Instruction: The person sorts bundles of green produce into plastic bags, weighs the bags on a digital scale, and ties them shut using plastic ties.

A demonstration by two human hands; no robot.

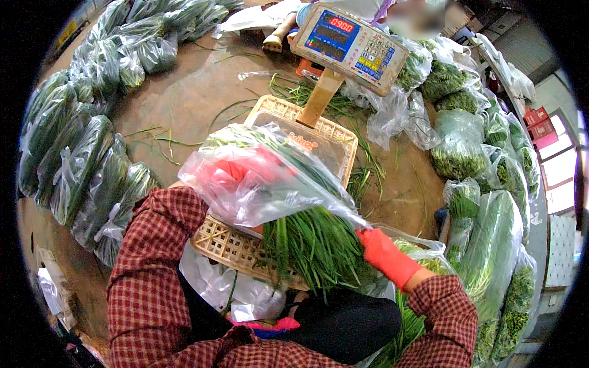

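A brown floor [196,92] strewn with loose green stalks is seen; filled bags [80,159] are heaped from eight to eleven o'clock and bagged greens [491,245] from one to five o'clock; a digital scale [350,46] stands at twelve o'clock over a woven basket [227,245]. The left hand [230,175], red-gloved, is buried inside a clear plastic bag [257,178]; its grasp cannot be told. The bunch of chives [313,245], lying across the basket at centre, is gripped at its cut ends by the red-gloved right hand [383,254] at five o'clock.
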